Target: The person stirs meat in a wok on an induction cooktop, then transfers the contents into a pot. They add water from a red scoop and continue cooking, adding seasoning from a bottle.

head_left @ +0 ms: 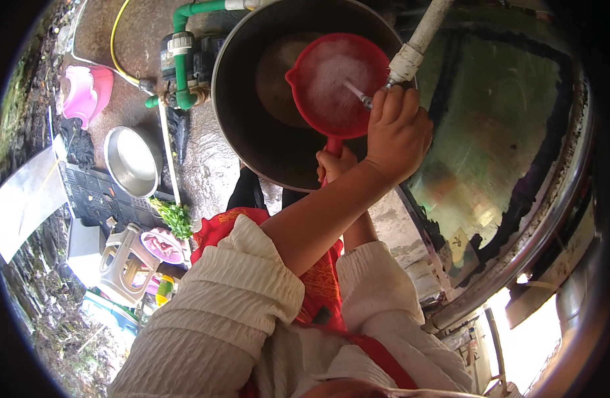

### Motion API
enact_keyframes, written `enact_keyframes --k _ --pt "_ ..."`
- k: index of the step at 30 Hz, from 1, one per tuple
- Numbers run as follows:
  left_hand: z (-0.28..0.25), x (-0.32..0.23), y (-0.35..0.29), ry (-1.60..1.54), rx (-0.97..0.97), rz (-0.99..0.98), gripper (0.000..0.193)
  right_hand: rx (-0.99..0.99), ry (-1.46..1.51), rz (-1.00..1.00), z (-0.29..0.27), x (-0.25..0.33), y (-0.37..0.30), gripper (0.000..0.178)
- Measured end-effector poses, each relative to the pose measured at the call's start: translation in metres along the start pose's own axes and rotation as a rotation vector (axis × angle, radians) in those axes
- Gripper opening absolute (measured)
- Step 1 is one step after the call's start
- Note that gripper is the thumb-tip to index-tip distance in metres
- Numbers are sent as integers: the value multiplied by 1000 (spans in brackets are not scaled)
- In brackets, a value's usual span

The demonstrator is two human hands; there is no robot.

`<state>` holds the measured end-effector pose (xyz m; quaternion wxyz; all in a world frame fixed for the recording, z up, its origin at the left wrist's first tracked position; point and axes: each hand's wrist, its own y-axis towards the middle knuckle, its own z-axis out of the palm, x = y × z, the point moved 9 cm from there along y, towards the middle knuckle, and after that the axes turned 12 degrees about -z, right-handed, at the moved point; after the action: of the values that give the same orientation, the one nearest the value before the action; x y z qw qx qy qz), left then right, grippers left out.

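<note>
My forearms cross, the left one over the right. With its fingers curled round a tap [366, 102], my left hand [401, 129] sits at the end of a white pipe. Water pours from the tap into a red dipper [334, 134], where it looks white and frothy. Below, my right hand [337, 164] is closed round the dipper's handle; part of that hand and wrist is hidden behind my left forearm. The dipper is over a large, deep, dark metal pot [242, 99], whose visible bottom is brownish.
A glass-like panel [497, 132] with black edging is to the right. At left are a green pipe [181, 69], a pink plastic container [93, 93], a steel basin [134, 162], leafy greens [174, 217] and a beige stool [122, 262]. Wet ground [209, 159] lies beside the pot.
</note>
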<state>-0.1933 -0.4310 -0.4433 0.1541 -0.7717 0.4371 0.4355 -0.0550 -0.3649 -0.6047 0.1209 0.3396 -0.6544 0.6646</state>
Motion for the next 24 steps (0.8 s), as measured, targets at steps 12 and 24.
enact_keyframes --k 12,24 --pt "0 1 0 2 8 6 25 30 2 5 7 1 0 17" --pt "-1 13 -2 -257 501 514 34 106 -304 -762 6 8 12 23"
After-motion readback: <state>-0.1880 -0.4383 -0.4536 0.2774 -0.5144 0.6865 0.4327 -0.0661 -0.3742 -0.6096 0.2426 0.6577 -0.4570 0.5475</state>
